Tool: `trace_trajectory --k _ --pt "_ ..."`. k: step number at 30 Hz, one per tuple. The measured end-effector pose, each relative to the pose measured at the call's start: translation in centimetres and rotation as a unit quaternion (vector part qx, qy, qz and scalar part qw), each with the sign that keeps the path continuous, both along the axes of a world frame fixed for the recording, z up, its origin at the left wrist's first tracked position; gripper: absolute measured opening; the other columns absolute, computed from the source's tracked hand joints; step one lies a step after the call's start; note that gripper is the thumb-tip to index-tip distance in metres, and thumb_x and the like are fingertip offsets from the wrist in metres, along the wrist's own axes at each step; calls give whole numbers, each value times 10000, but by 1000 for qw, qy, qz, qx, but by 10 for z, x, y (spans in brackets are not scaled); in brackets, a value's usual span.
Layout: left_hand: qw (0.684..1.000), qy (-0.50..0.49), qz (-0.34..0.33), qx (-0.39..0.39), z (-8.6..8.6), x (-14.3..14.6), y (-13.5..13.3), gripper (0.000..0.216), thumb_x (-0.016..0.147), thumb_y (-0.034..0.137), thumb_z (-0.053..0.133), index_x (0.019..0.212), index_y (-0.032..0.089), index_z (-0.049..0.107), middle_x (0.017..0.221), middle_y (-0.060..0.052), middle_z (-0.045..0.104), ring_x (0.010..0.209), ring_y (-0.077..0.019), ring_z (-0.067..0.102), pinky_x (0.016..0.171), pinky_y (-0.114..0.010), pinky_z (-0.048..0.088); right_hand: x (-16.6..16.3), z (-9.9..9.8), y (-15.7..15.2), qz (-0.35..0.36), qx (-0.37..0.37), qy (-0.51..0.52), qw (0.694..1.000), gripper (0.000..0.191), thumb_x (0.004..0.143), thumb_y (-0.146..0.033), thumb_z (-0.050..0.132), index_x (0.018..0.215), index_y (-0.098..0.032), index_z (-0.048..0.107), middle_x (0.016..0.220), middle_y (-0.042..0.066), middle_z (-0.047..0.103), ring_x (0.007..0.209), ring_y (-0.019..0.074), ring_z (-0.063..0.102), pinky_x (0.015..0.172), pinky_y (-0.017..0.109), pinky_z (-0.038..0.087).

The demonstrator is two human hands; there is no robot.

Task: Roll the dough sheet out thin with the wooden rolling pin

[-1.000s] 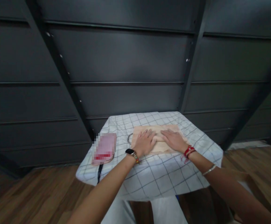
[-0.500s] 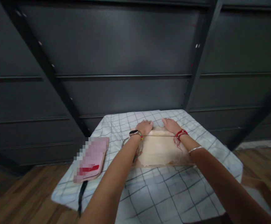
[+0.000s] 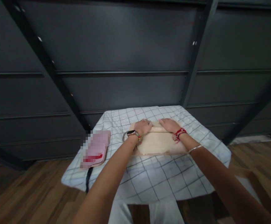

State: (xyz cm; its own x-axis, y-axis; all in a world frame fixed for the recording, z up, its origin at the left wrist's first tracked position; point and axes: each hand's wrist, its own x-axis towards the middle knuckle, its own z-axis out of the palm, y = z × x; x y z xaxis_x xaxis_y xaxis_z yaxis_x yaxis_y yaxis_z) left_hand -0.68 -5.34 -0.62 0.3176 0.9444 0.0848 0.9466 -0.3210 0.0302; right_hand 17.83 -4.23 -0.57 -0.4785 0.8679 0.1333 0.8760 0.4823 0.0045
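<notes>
Left hand (image 3: 143,127) and right hand (image 3: 169,125) rest palm down, side by side, on the far edge of a beige cloth (image 3: 160,144). Their fingertips point toward each other. The hands are too small in the picture to tell whether the fingers pinch the cloth or only press on it.

The cloth lies in the middle of a small table (image 3: 154,177) covered in a white checked tablecloth. A low ridge runs between the two hands, so the far edge of the cloth appears to be turned over or rolled. That looks like the only part worked so far. The larger near part lies flat and smooth, with both forearms stretched over it.

By count there are two hands, one beige cloth and one table. One flat pink pouch (image 3: 95,149) sits near the table's left edge, well apart from the cloth, and one black strap (image 3: 88,183) hangs down from it. One thin metal ring (image 3: 125,136) lies just beside the left wrist. The left wrist wears one watch (image 3: 132,133). The right arm wears one red thread bracelet (image 3: 178,133) and one silver bangle (image 3: 194,149). A dark panelled wall (image 3: 126,46) stands behind the table, and a wooden floor (image 3: 32,193) lies below.
</notes>
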Motion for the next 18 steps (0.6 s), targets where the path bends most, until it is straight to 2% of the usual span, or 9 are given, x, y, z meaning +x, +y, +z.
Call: trace_trajectory --k 3,7,9,12,15,18 --pt "1000 3 -10 28 1 1 -30 492 972 339 164 1129 145 588 1231 -110 593 1115 -222 560 917 -317 419 -1 -1 -34 -13 13 -2 1000 415 985 -315 226 1141 -168 582 1219 125 611 1128 243 534 909 371 403" --pt "997 18 -41 66 0 1 -77 467 968 299 216 1240 47 500 1346 -185 490 1233 -240 474 1026 -339 338 3 -2 -83 -18 34 9 999 464 986 -359 179 1201 -175 547 1195 132 620 1148 253 520 902 407 412" --pt "996 15 -41 83 -3 -1 -102 489 969 312 229 1304 17 431 1390 -211 431 1288 -257 414 1060 -370 299 10 -4 -104 26 32 30 999 449 981 -355 216 1257 -157 509 1199 140 616 1134 240 533 922 398 409" --pt "993 8 -60 103 -8 -6 -134 494 966 335 256 1343 44 387 1404 -199 419 1303 -268 394 1073 -402 284 25 -10 -126 107 37 61 992 472 969 -353 256 1332 -117 445 1307 155 542 1192 232 497 967 390 394" --pt "990 7 -80 115 -11 -11 -145 482 960 344 281 1341 74 399 1390 -180 443 1292 -262 409 1080 -398 278 35 -20 -131 132 56 67 987 515 958 -396 279 1385 -129 389 1405 138 452 1289 239 403 1019 431 355" --pt "990 13 -72 118 -11 -10 -126 481 964 330 267 1339 65 408 1366 -181 470 1271 -255 434 1074 -390 290 33 -26 -117 117 69 54 989 525 957 -403 276 1405 -143 365 1423 130 431 1319 246 366 1030 464 336"
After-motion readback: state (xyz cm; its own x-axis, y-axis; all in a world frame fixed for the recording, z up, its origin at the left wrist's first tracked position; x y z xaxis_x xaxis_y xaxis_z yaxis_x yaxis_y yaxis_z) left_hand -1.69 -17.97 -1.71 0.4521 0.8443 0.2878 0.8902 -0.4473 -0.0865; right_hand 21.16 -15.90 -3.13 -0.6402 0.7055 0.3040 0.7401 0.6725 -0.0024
